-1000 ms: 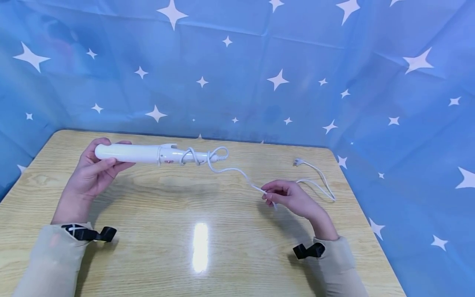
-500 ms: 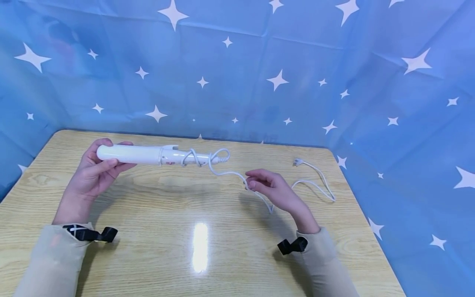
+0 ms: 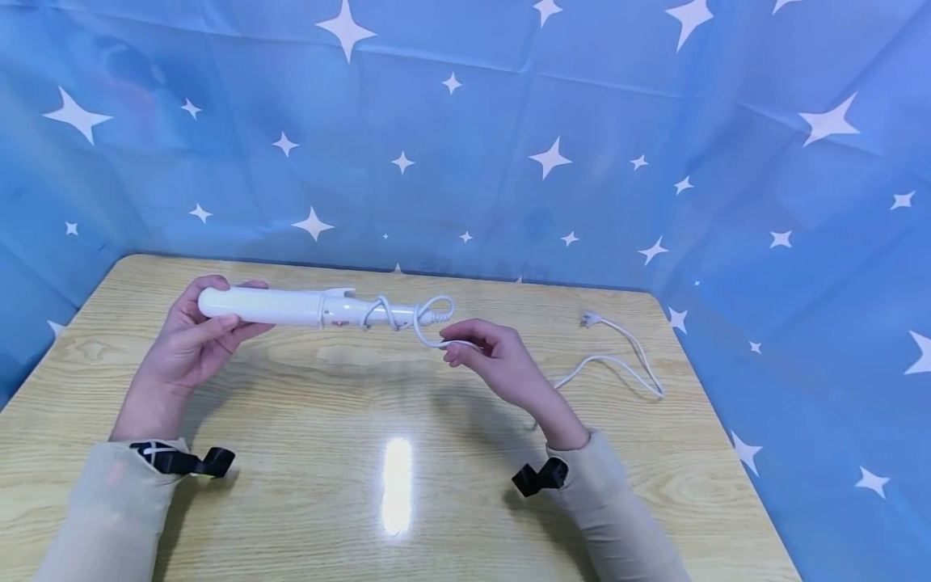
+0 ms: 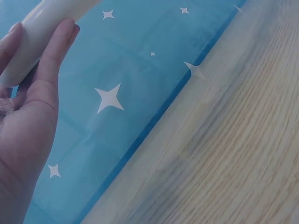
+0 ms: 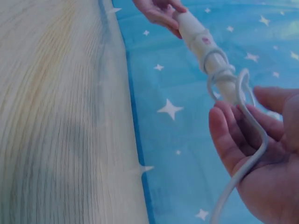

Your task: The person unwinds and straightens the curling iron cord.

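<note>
A white curling iron (image 3: 265,307), thick-barrelled with a thinner handle, is held level above the back of the table. My left hand (image 3: 192,339) grips its rounded barrel end, fingers behind and thumb in front. The white power cord (image 3: 381,311) winds loosely round the handle and loops at its end. Beside that loop, my right hand (image 3: 502,368) holds the cord in loosely curled fingers. In the right wrist view, the cord (image 5: 254,161) runs across the palm. The left wrist view shows part of the barrel (image 4: 39,39) between thumb and fingers.
The cord's free length trails over the wooden table (image 3: 313,485) to a plug (image 3: 591,319) at the back right. A blue curtain with white stars (image 3: 480,121) stands along the back and right edges. Black wrist mounts (image 3: 540,477) sit on both sleeves.
My right hand has moved left along the cord, from well out to the right up to near the handle's end. My left hand and the curling iron have stayed nearly still.
</note>
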`<state>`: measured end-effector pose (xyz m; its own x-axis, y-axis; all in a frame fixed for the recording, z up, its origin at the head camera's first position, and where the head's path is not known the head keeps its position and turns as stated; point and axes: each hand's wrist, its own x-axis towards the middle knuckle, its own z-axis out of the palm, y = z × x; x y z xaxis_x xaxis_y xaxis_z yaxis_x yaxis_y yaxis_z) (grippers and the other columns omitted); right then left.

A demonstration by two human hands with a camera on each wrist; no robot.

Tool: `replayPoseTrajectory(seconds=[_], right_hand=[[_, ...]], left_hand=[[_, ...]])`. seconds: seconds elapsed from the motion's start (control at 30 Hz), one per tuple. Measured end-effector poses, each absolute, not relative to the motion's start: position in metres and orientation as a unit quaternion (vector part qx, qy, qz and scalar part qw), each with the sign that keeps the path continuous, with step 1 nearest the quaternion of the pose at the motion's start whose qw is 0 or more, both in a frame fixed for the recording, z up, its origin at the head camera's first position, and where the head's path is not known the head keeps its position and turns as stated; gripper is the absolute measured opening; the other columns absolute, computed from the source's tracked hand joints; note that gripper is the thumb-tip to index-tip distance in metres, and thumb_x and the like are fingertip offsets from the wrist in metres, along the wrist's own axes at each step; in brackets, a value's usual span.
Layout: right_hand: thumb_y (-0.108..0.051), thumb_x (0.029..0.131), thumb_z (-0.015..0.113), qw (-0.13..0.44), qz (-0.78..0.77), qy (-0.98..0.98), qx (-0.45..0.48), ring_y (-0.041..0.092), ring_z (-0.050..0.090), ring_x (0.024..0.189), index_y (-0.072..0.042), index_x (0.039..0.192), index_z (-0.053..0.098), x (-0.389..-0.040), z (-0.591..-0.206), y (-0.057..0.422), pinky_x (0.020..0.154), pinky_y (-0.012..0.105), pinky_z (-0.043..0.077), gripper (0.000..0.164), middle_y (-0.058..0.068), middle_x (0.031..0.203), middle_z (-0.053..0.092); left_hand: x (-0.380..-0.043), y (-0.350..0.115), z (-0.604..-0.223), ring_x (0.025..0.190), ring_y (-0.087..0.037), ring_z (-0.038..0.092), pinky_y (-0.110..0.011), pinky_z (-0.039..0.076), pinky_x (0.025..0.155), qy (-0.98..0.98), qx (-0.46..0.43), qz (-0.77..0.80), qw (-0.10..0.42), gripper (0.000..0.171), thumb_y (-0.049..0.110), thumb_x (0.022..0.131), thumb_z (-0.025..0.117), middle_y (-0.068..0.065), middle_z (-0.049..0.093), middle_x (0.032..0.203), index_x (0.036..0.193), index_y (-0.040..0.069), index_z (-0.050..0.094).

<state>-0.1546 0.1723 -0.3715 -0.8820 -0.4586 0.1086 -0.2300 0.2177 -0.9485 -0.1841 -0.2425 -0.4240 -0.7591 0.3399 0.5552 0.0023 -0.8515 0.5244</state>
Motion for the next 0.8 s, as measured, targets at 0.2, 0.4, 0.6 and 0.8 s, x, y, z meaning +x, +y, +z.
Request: replayPoseTrajectory(seconds=[0.2, 0.4, 0.6, 0.8], right_hand=[[-0.003, 0.101, 0.064, 0.08, -0.551, 0.802, -0.217, 0.041, 0.066, 0.082, 0.002, 0.116, 0.072, -0.152, -0.37, 0.17, 0.069, 0.038, 0.061, 0.017, 0.006, 0.092, 0.073], [-0.002, 0.1, 0.065, 0.058, -0.533, 0.816, -0.215, 0.027, 0.065, 0.073, 0.0, 0.111, 0.075, -0.151, -0.37, 0.178, 0.063, 0.028, 0.056, 0.015, 0.003, 0.085, 0.072], [0.0, 0.1, 0.064, 0.042, -0.535, 0.817, -0.211, 0.033, 0.065, 0.074, 0.001, 0.112, 0.075, -0.15, -0.366, 0.195, 0.065, 0.038, 0.06, 0.016, 0.006, 0.087, 0.073], [0.0, 0.101, 0.063, 0.01, -0.535, 0.823, -0.19, 0.029, 0.065, 0.072, 0.001, 0.112, 0.074, -0.152, -0.359, 0.211, 0.063, 0.031, 0.058, 0.016, 0.008, 0.088, 0.073]], left_hand=[[-0.183, -0.242, -0.425, 0.131, -0.044, 0.054, -0.058, 0.048, 0.105, 0.263, 0.33, 0.902, 0.088, 0.037, -0.029, 0.096, 0.036, -0.033, 0.056, 0.137, 0.121, -0.01, 0.055], [-0.183, -0.243, -0.425, 0.131, -0.045, 0.055, -0.058, 0.047, 0.105, 0.262, 0.334, 0.901, 0.084, 0.038, -0.029, 0.096, 0.035, -0.033, 0.055, 0.137, 0.122, -0.01, 0.055], [-0.182, -0.246, -0.423, 0.131, -0.046, 0.053, -0.058, 0.047, 0.105, 0.259, 0.346, 0.898, 0.078, 0.038, -0.029, 0.096, 0.035, -0.034, 0.054, 0.138, 0.124, -0.012, 0.053], [-0.182, -0.246, -0.422, 0.133, -0.044, 0.052, -0.057, 0.049, 0.105, 0.264, 0.345, 0.897, 0.084, 0.037, -0.029, 0.095, 0.037, -0.035, 0.054, 0.138, 0.123, -0.012, 0.054]])
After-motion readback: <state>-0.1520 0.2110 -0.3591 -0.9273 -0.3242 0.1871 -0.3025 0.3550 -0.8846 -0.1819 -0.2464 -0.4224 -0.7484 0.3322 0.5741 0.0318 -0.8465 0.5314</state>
